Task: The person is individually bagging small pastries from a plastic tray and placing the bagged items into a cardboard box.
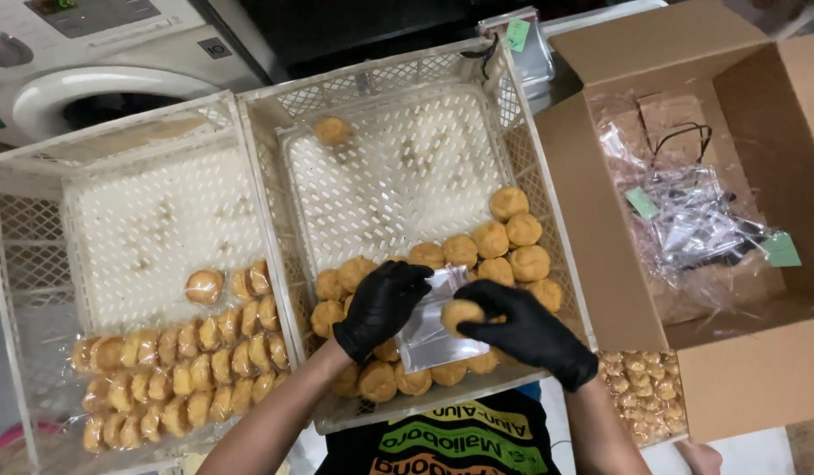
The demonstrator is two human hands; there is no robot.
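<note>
My left hand [379, 308] wears a black glove and grips the open top of a small clear plastic bag [433, 339]. Also gloved in black, my right hand [526, 330] pinches a round golden pastry [461, 313] at the bag's mouth. Both hands hover over the middle white crate [398, 79], which holds several loose unwrapped pastries [504, 242] along its near and right side. One lone pastry [331, 130] lies at the crate's far end.
A second white crate [37, 229] on the left holds several bagged pastries [183, 374] in rows. An open cardboard box [750, 387] with clear plastic wrapping stands to the right. A white washing machine [99, 62] is behind the crates.
</note>
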